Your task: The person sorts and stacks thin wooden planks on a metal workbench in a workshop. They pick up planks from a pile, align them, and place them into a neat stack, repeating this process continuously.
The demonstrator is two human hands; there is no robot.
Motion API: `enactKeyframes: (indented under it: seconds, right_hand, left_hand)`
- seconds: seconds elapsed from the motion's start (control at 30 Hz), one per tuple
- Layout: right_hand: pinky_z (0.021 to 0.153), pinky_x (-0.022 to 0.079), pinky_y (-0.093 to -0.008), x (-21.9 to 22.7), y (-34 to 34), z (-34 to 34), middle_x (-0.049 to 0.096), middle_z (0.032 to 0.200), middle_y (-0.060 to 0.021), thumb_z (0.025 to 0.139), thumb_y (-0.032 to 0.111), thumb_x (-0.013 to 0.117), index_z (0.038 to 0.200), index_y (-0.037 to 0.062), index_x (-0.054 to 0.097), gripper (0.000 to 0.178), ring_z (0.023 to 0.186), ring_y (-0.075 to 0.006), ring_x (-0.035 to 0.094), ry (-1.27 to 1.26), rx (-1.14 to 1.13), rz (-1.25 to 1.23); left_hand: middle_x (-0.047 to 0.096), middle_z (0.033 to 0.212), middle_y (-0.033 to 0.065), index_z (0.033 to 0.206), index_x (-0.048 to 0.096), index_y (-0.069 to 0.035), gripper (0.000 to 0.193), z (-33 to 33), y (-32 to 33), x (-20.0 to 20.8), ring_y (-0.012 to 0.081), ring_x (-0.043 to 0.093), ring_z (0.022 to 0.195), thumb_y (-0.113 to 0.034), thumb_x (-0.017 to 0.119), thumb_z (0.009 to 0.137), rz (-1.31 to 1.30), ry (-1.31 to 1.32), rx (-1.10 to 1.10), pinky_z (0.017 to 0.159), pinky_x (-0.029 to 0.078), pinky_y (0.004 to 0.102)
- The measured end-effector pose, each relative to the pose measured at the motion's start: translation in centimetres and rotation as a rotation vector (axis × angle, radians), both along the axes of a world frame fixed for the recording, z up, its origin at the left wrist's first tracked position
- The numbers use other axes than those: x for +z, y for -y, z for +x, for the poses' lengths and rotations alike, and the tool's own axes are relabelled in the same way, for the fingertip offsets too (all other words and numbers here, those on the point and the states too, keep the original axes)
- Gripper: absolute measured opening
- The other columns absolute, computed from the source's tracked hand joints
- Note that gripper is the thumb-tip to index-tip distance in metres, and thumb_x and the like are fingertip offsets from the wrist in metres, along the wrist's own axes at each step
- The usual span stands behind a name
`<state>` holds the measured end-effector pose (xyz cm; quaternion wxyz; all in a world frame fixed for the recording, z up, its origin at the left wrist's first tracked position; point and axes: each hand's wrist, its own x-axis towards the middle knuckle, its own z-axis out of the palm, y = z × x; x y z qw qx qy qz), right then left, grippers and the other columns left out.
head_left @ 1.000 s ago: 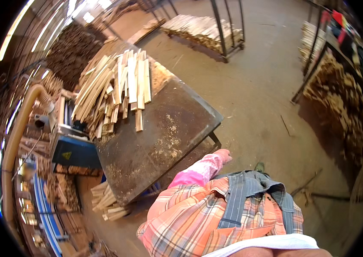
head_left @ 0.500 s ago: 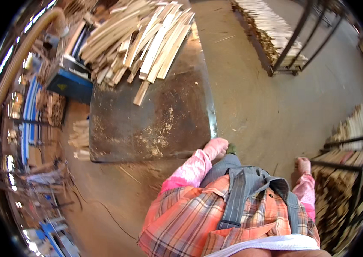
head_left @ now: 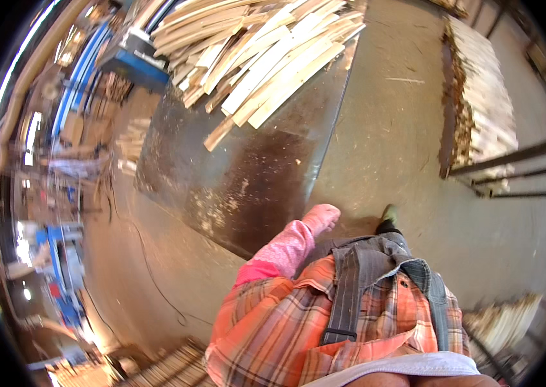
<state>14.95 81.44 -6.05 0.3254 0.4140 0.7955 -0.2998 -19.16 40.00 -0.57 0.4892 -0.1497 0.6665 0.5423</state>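
Note:
My left hand (head_left: 322,219), in a pink sleeve, hangs beside the near right corner of a dark metal table (head_left: 279,164). Its fingers are curled in, and nothing shows in them. Whether the hand touches the table edge I cannot tell. A loose heap of pale wooden strips (head_left: 273,71) lies across the far part of the table, some poking toward me. Sawdust is scattered over the bare near part. My right hand is out of sight.
To the right, stacked wooden strips (head_left: 489,97) stand by a dark metal rack (head_left: 518,155). Another strip stack (head_left: 502,322) is at the lower right. Left of the table are a blue machine part (head_left: 134,68), strips on the floor (head_left: 132,142) and a cable (head_left: 147,261).
My view has turned right, so the table now stands slanted and the right-hand stack shows more fully. My right hand has left the view. One shoe now shows farther forward.

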Motion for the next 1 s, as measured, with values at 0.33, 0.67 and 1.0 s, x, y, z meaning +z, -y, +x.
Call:
enactKeyframes:
  seconds: [0.33,0.67,1.0]
  right_hand:
    - [0.095,0.05,-0.0472,8.1,-12.8,-47.0,0.066,0.112,-0.0267,0.084,0.023,0.062,0.112,0.0024,0.068,0.036,0.11,-0.0421,0.062,-0.326,0.675,0.146]
    - [0.095,0.051,-0.0474,19.7,2.1,-74.3,0.066,0.116,-0.0173,0.085,0.021,0.06,0.121,0.0086,0.061,0.038,0.112,-0.037,0.062,-0.575,1.369,0.216]
    - [0.087,0.054,-0.0389,14.3,15.1,-90.8,0.063,0.118,-0.0142,0.088,0.012,0.058,0.13,0.0036,0.053,0.043,0.108,-0.0273,0.064,-0.993,2.01,0.479]
  left_hand:
    - [0.055,0.069,0.0001,0.079,0.061,-0.008,0.011,-1.8,-7.3,-1.2,0.0111,0.049,0.054,-0.017,0.062,0.086,-0.127,-0.059,0.489,0.049,0.042,0.028]
    - [0.058,0.076,0.0016,0.092,0.065,-0.005,0.023,-14.7,-15.0,-2.6,0.0123,0.055,0.063,-0.027,0.062,0.088,-0.167,-0.257,0.593,0.056,0.048,0.0291]
    - [0.068,0.087,0.0049,0.115,0.069,-0.005,0.037,-18.3,-20.0,2.2,0.015,0.061,0.068,-0.031,0.064,0.089,-0.323,-0.075,1.042,0.063,0.052,0.0314]
